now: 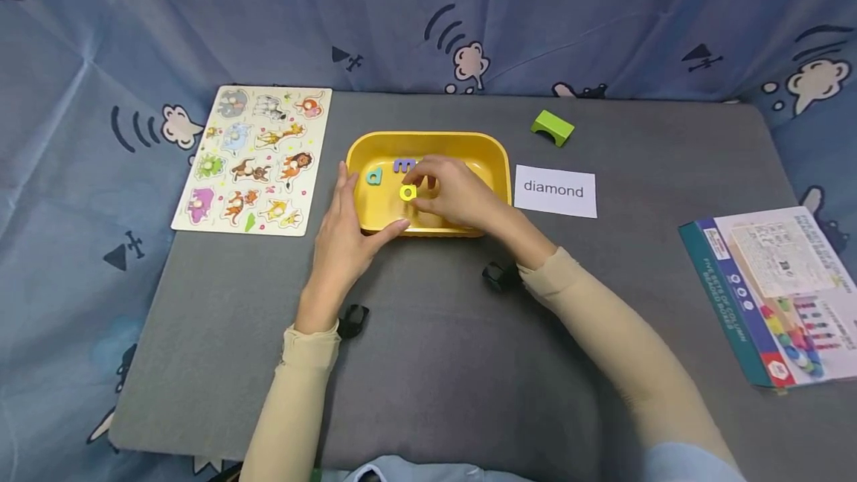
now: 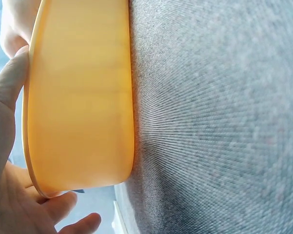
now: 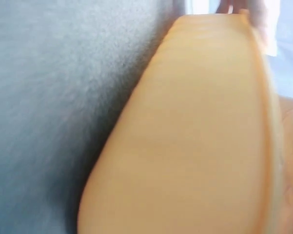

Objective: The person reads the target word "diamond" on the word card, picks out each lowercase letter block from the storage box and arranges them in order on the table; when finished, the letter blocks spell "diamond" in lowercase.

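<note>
A yellow tray (image 1: pixel 428 141) lies on the table, with my left hand (image 1: pixel 343 233) holding its near left corner. In the left wrist view the thumb (image 2: pixel 12 78) lies against the rim while the other fingers reach round the end wall. Over the tray, my right hand (image 1: pixel 450 188) pinches a small yellow letter o (image 1: pixel 408 193) between thumb and fingers. Inside, a teal letter (image 1: pixel 374 177) lies at the left, and a purple letter m (image 1: pixel 404 165) is partly covered by the right hand. The right wrist view shows mostly the tray's outer wall (image 3: pixel 185 126), blurred.
Right of the tray lies a white card (image 1: pixel 555 190) reading "diamond", with a green arch block (image 1: pixel 553 127) behind it. An animal puzzle board (image 1: pixel 251 162) lies to the left. A boxed bead set (image 1: pixel 770 296) occupies the right side. A patterned curtain (image 1: pixel 402 21) hangs behind.
</note>
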Available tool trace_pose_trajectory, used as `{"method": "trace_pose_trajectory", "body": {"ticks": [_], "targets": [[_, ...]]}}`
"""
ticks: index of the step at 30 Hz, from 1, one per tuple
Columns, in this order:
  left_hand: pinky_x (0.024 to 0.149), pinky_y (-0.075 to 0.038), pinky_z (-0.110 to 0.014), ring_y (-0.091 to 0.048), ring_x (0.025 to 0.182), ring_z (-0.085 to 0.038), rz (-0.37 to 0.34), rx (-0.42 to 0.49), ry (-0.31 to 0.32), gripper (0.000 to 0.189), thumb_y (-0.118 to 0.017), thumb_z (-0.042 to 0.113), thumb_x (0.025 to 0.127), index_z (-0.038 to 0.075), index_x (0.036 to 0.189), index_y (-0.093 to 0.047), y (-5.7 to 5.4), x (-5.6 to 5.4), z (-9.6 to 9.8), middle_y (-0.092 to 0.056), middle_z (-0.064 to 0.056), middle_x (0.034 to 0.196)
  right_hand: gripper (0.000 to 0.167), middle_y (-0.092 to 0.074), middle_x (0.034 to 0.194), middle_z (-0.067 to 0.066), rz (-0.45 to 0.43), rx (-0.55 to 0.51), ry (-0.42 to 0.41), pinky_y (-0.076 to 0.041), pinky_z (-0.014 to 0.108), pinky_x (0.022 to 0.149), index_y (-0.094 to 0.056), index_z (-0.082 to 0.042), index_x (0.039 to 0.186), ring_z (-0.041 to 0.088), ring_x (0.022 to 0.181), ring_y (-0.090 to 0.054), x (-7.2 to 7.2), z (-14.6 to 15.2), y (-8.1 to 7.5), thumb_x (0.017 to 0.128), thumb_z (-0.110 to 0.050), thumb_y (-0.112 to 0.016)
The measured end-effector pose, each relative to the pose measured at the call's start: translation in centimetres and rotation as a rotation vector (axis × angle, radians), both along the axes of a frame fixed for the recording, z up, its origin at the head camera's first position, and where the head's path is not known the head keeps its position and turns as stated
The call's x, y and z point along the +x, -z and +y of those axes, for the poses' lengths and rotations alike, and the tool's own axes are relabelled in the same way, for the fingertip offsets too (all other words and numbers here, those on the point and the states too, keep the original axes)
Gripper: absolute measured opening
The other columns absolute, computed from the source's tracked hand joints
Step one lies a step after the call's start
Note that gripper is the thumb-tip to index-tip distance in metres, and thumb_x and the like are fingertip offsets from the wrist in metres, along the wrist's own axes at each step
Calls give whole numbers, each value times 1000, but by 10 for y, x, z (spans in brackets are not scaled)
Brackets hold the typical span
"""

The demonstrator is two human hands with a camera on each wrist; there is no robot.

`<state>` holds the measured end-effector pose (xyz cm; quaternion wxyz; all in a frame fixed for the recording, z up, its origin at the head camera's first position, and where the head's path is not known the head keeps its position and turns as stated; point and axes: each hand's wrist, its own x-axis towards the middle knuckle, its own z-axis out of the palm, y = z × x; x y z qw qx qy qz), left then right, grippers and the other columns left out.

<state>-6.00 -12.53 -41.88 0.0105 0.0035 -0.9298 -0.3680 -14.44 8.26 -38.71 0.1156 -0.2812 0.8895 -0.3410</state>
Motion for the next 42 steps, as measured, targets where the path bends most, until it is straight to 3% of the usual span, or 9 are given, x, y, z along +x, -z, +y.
{"method": "trace_pose_trajectory", "body": {"ticks": [6, 10, 16, 20, 24, 29, 36, 42], "targets": [[114, -42, -65, -47, 146, -49, 0, 2, -10, 112, -81, 62, 87, 10, 168, -24, 0, 0, 0, -7, -1, 181, 26, -75, 109, 8, 86, -142, 48, -47, 35, 78, -77, -7, 114, 24, 93, -61, 20, 39, -13, 90, -8, -84], [114, -42, -64, -48, 146, -49, 7, 3, -11, 112, -82, 61, 86, 10, 168, -25, 0, 0, 0, -7, -1, 181, 27, -72, 102, 8, 140, -175, 102, -42, 32, 72, -78, -10, 114, 21, 87, -57, 34, 71, -18, 89, -8, -86], [114, -42, -64, -47, 146, -48, 6, 4, -7, 113, -83, 60, 86, 9, 168, -24, 0, 1, 0, -7, -2, 181, 32, -70, 103, 6, 161, -168, 272, -40, 28, 75, -78, -10, 119, 14, 89, -52, 57, 125, -21, 88, -4, -86], [115, -42, -64, -47, 147, -48, 5, 5, -11, 113, -83, 59, 86, 8, 168, -24, 0, 2, 0, -7, -1, 181, 34, -71, 108, 10, 150, -82, 345, -37, 26, 76, -77, -9, 121, 16, 92, -49, 70, 155, -12, 88, -4, -85], [115, -41, -63, -46, 148, -47, 4, 6, -8, 113, -83, 60, 86, 8, 168, -24, -1, 1, 0, -6, -1, 181, 34, -71, 111, 13, 134, 27, 343, -34, 23, 74, -76, -7, 121, 21, 91, -50, 83, 177, 2, 88, -4, -85], [117, -40, -63, -44, 150, -46, -6, 0, -9, 113, -82, 59, 87, 8, 168, -24, -1, 1, -1, -6, -1, 181, 33, -70, 104, 11, 124, 48, 318, -35, 22, 73, -76, -8, 119, 22, 88, -52, 92, 188, 17, 88, -3, -85], [116, -41, -62, -47, 148, -46, -6, 0, -8, 113, -83, 60, 86, 7, 167, -25, -2, 0, -1, -6, 0, 181, 26, -72, 103, 7, 142, 47, 267, -40, 28, 78, -78, -11, 113, 19, 90, -57, 89, 187, 36, 89, -6, -85], [116, -41, -61, -46, 148, -45, -5, -2, -7, 112, -83, 60, 86, 7, 167, -26, -1, -1, 0, -6, 0, 181, 25, -68, 100, 7, 155, 55, 262, -39, 28, 76, -79, -9, 111, 19, 88, -54, 88, 188, 40, 88, -2, -85]]}}
